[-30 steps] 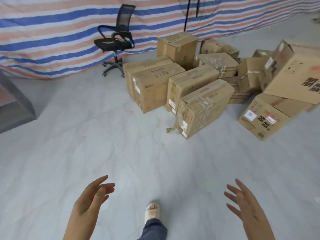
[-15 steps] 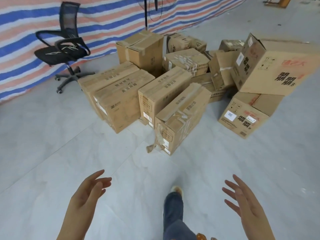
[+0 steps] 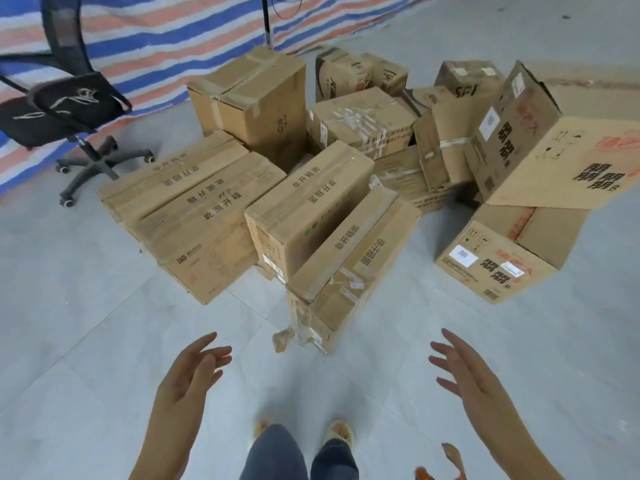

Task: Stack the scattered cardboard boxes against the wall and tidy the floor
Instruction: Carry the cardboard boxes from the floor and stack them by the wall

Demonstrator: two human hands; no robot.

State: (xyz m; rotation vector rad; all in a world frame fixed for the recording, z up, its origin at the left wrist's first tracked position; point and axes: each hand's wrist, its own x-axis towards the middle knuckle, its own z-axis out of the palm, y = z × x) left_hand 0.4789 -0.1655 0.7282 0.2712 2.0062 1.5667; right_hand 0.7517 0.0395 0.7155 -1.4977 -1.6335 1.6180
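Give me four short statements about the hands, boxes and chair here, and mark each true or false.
1. Both the left hand and the right hand are empty. True.
2. The black office chair stands right of the boxes. False: it stands left of them.
3. The tilted large box rests on another box. True.
4. The nearest box is gripped by both hands. False: neither hand touches it.

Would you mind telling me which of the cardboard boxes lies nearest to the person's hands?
The long box with torn tape hanging from its front corner: it juts out of the pile toward the open left hand and right hand, ahead of every other box.
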